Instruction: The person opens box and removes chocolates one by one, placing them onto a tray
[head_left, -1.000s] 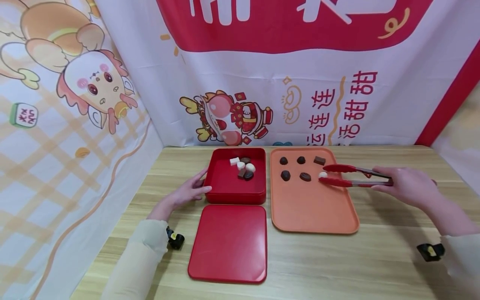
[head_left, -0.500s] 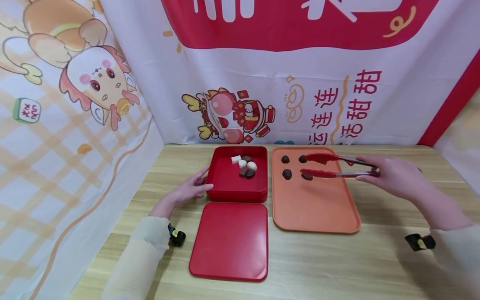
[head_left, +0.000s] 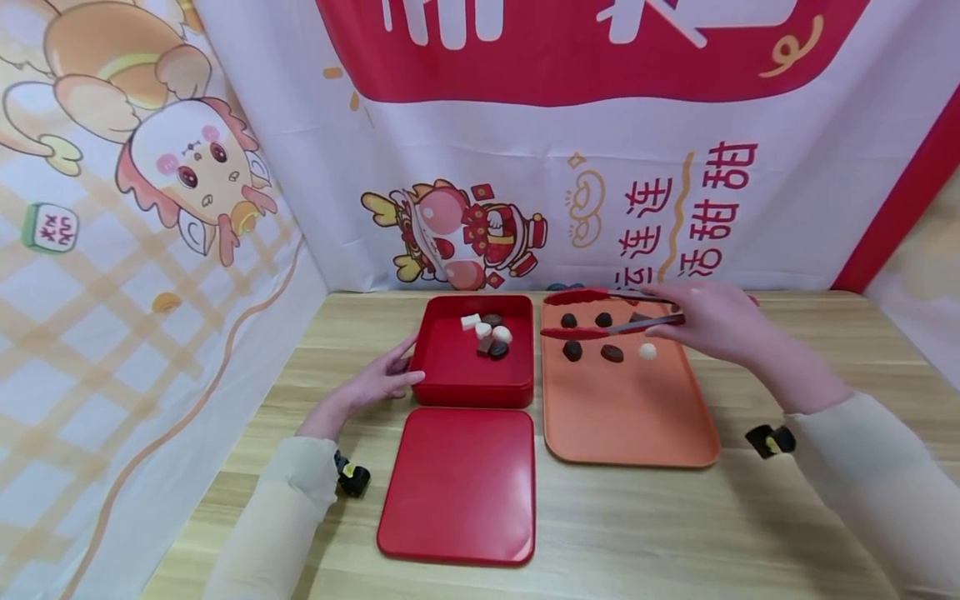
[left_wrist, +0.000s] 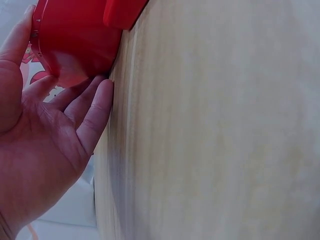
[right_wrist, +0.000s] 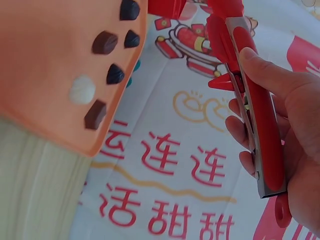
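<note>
My left hand point(head_left: 375, 379) rests against the left side of the red box point(head_left: 474, 395), its fingers loosely extended. In the left wrist view, its thumb lies along the box's rim and the fingertips touch the lower wall. Several white and dark chocolates point(head_left: 502, 334) lie inside. My right hand point(head_left: 716, 321) grips red-tipped metal tongs point(right_wrist: 265, 135), whose tips are apart with nothing seen between them. They hang over the back left of the orange tray point(head_left: 630, 425). On it are a white chocolate point(head_left: 647, 352), a dark oval one point(head_left: 612, 353) and several other dark ones point(right_wrist: 115, 74).
A flat red lid point(head_left: 457, 492) lies on the wooden table point(head_left: 645, 533) in front of the box. Tray and box stand side by side, near the printed cloth point(head_left: 585, 125) at the back. Another printed cloth point(head_left: 247, 350) hangs along the left.
The tongs have moved left and back, from around the white chocolate across the dark ones to the tray's back left. The white chocolate stays on the tray; my left hand holds its place.
</note>
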